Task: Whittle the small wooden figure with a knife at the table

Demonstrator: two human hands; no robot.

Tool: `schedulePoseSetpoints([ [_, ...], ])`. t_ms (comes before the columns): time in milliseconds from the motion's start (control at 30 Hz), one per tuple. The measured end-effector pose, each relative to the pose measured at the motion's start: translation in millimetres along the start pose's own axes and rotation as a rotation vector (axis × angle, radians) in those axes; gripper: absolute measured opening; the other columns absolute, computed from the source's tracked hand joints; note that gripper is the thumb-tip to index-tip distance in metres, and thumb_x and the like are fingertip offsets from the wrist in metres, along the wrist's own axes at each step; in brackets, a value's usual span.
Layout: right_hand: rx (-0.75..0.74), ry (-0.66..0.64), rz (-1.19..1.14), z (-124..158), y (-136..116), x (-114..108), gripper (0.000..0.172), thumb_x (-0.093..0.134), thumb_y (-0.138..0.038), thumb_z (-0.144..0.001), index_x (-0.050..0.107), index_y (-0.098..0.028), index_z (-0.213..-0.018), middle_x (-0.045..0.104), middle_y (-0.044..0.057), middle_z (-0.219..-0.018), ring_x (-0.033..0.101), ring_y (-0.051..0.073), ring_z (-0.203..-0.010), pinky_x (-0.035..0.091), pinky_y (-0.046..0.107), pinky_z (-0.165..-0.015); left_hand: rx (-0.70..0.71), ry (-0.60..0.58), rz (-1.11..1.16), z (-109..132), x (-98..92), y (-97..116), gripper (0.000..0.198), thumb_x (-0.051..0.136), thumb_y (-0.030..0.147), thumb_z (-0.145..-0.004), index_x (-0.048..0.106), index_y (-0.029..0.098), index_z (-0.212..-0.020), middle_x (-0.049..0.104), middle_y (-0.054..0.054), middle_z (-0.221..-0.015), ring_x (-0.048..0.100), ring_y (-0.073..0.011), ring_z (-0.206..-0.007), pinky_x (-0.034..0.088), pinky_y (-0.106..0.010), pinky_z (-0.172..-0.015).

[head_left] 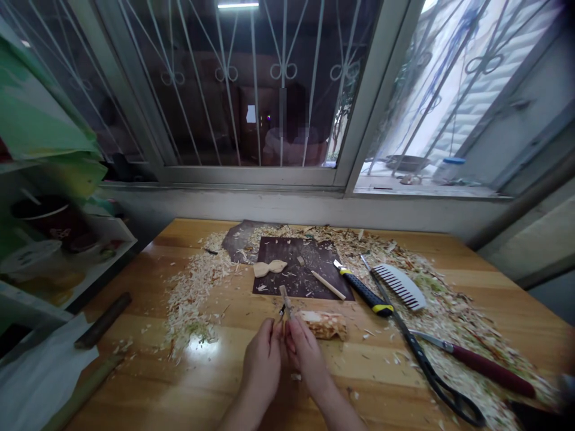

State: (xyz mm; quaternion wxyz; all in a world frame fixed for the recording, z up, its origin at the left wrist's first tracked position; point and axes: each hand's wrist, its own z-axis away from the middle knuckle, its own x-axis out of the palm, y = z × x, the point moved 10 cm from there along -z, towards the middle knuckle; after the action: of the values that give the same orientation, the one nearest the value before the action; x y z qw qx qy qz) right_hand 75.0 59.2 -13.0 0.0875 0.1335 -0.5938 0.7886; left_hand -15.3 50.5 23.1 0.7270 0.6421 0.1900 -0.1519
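My left hand [263,356] and my right hand [308,353] meet low in the middle of the head view, fingers closed and thumbs side by side. A narrow greyish-brown strip [284,297] sticks up from the fingers of the right hand. By the left fingertips shows a small dark thing [281,310], too small to name. Just beyond the right hand lies a short, partly stripped piece of wood [324,325]. Farther off, a carved wooden piece with a narrow waist [269,268] and a pale pencil-like stick [329,285] rest on a dark sheet [296,281].
Wood shavings [193,293] ring the work area on the table [148,371]. To the right lie a utility knife [363,292], a white comb [399,286], a black-handled saw [422,356] and a red-handled tool [489,366]. Sticks [103,320] lie left; a barred window [251,173] stands behind.
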Motion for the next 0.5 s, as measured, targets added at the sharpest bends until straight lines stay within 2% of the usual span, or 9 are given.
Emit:
schedulePoseSetpoints([
  [100, 0.014, 0.006, -0.067, 3, 1, -2, 0.046, 0.052, -0.065, -0.069, 0.044, -0.020, -0.075, 0.035, -0.007, -0.058, 0.029, 0.006, -0.047, 0.020, 0.019, -0.041, -0.052, -0.022, 0.214, 6, 16.2, -3, 0.031, 0.029, 0.045, -0.087, 0.047, 0.020, -0.080, 0.062, -0.004, -0.071, 0.056, -0.0164, -0.063, 0.038, -0.024, -0.058],
  [200, 0.066, -0.059, -0.083, 4, 0, 5, 0.044, 0.050, -0.065, -0.070, 0.042, -0.021, -0.074, 0.031, -0.008, -0.053, 0.024, 0.005, -0.042, 0.016, 0.020, -0.039, -0.044, -0.053, 0.260, 8, 18.8, 3, 0.032, 0.028, 0.046, -0.087, 0.045, 0.020, -0.080, 0.061, -0.003, -0.070, 0.056, -0.0160, -0.062, 0.039, -0.024, -0.058],
  [267, 0.103, -0.129, -0.061, 4, -4, 9, 0.046, 0.045, -0.067, -0.071, 0.039, -0.022, -0.070, 0.029, -0.009, -0.049, 0.018, 0.005, -0.039, 0.011, 0.021, -0.037, 0.009, -0.096, 0.178, 5, 12.8, 13, 0.029, 0.028, 0.043, -0.087, 0.045, 0.021, -0.079, 0.061, -0.003, -0.070, 0.055, -0.0160, -0.062, 0.038, -0.024, -0.058],
  [367, 0.154, -0.220, 0.007, 4, -13, 8, 0.048, 0.041, -0.069, -0.071, 0.038, -0.022, -0.067, 0.029, -0.010, -0.047, 0.016, 0.004, -0.036, 0.008, 0.021, -0.036, 0.113, -0.097, -0.107, -3, -13.1, 29, 0.024, 0.034, 0.038, -0.085, 0.049, 0.022, -0.077, 0.059, -0.002, -0.067, 0.053, -0.0166, -0.061, 0.033, -0.024, -0.056],
  [500, 0.303, -0.359, 0.153, 13, -15, -2, 0.046, 0.041, -0.066, -0.074, 0.041, -0.020, -0.068, 0.030, -0.011, -0.047, 0.016, 0.003, -0.035, 0.007, 0.017, -0.035, 0.193, -0.252, -0.255, -9, -39.2, 39, 0.027, 0.043, 0.039, -0.082, 0.052, 0.021, -0.063, 0.057, 0.001, -0.058, 0.049, -0.0149, -0.055, 0.027, -0.022, -0.050],
])
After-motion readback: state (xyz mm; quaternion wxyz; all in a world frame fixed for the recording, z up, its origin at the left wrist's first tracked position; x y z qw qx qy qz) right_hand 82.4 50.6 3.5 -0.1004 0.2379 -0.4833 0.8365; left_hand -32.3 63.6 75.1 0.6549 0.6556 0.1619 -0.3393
